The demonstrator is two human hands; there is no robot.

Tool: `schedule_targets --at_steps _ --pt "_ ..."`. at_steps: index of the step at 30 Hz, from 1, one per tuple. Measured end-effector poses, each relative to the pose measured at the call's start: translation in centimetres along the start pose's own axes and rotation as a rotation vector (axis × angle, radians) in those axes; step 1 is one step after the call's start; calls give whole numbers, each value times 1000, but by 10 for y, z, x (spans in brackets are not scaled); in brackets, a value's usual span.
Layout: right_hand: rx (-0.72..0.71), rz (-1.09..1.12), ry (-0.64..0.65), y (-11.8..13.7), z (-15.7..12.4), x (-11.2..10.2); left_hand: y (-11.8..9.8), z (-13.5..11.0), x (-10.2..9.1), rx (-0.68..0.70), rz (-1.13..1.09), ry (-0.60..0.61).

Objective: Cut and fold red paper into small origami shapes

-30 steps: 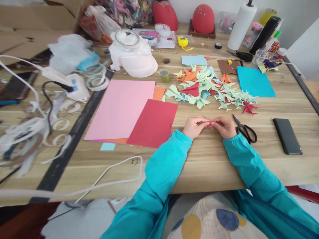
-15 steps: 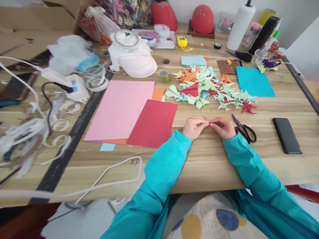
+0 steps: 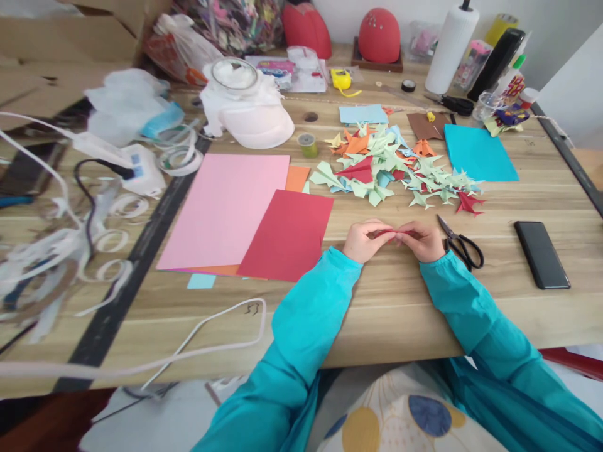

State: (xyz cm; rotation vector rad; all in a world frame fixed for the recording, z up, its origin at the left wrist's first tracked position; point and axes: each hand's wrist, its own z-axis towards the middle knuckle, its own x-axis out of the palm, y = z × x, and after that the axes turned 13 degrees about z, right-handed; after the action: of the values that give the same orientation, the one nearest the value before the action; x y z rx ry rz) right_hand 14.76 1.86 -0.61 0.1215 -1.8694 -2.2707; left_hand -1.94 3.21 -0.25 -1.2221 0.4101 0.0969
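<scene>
Between my hands is a small folded piece of red paper (image 3: 388,231), mostly covered by the fingers. My left hand (image 3: 362,242) pinches its left part. My right hand (image 3: 424,241) pinches the right part, and the fingertips of both hands meet. Black-handled scissors (image 3: 464,246) lie just right of my right hand, blades pointing away from me. Beyond the hands spreads a heap of folded paper shapes (image 3: 384,154) in pale green, orange, blue and red. To the left, a red paper sheet (image 3: 288,235) overlaps a pink sheet (image 3: 226,210).
A black phone (image 3: 541,254) lies at the right. Behind the heap is a turquoise paper square (image 3: 480,152). White cables and tape strips (image 3: 113,242) clutter the left side. A yellow tape measure (image 3: 340,79), a red pincushion (image 3: 379,36) and a white bottle (image 3: 450,53) stand at the back.
The red paper shows a little more along my left fingers, and the fingers of both hands have shifted slightly on it. The view has moved slightly; the other things stay put.
</scene>
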Motion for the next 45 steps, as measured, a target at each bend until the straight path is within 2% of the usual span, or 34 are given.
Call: schedule_targets --at_steps 7,11,24,34,45 --pt "93 1 -38 1 1 1 0 -2 1 49 -20 -12" --pt "104 27 -86 3 2 0 0 -1 0 27 -30 -41" --pt "100 20 -49 3 1 -3 1 0 0 -7 -28 -30" --pt "122 45 34 3 -2 -1 0 0 -2 74 -33 97" --pt "136 109 -50 6 0 -1 -2 0 -2 -24 -56 71"
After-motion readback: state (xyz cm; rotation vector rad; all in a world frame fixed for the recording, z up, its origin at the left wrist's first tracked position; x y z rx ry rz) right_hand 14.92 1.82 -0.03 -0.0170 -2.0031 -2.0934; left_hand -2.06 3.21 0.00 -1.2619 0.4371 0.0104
